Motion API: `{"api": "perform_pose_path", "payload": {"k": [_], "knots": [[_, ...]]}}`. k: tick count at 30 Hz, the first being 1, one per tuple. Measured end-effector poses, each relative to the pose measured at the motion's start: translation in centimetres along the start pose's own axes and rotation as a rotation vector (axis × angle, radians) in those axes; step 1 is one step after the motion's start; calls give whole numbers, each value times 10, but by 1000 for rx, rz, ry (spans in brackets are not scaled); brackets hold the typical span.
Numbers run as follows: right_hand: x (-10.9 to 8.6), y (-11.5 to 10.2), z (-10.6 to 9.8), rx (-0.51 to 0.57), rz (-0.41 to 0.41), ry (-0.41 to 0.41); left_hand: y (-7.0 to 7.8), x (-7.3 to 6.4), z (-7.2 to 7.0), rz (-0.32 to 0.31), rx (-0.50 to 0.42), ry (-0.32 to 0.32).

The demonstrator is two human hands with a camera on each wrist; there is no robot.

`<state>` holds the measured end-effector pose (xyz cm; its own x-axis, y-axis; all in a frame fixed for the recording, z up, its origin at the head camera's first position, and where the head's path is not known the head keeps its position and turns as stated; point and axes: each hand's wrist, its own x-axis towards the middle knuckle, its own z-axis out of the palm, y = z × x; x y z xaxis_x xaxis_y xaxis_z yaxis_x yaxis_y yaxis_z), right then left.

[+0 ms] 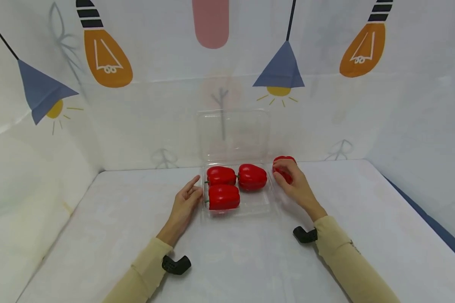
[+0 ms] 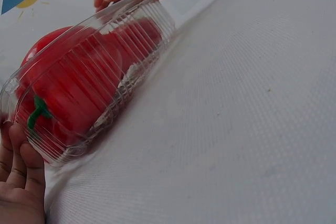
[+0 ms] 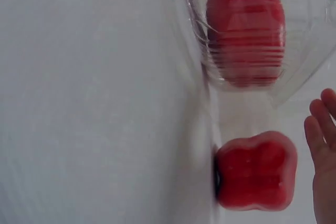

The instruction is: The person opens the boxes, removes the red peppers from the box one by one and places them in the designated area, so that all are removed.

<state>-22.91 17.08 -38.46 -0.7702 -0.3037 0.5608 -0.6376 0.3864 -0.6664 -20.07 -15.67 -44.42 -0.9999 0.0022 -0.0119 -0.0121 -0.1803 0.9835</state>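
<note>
Three red bell peppers, one at the back left (image 1: 221, 175), one at the back right (image 1: 252, 177) and one in front (image 1: 223, 197), lie in a clear plastic clamshell box (image 1: 257, 204). My left hand (image 1: 183, 203) is at the box's left side, its fingertips right at the ribbed wall in the left wrist view. A fourth red pepper (image 3: 257, 172) sits on the table just right of the box. Over it is my right hand (image 1: 297, 188), fingers extended and apart from the pepper in the right wrist view. The right thumb is hidden there.
The box's clear lid (image 1: 235, 136) stands raised at the back, in front of a white patterned cloth (image 1: 167, 105). White cloth also covers the table (image 1: 227, 256). A black curved piece sits at each wrist, left (image 1: 176, 265) and right (image 1: 304, 235).
</note>
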Motion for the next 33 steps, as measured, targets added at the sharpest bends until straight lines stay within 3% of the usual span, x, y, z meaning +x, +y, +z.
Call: {"api": "perform_pose_path", "payload": {"k": [3, 7, 12, 33], "knots": [[2, 13, 5, -27, -13, -72, 0, 1, 0, 13, 0, -5], [6, 27, 14, -57, 41, -162, -1, 2, 0, 24, -13, -9], [11, 20, 21, -95, 85, -233, -1, 2, 0, 23, -30, -3], [19, 14, 35, -303, 119, -370, 0, 3, 3, 23, -13, 6]]}}
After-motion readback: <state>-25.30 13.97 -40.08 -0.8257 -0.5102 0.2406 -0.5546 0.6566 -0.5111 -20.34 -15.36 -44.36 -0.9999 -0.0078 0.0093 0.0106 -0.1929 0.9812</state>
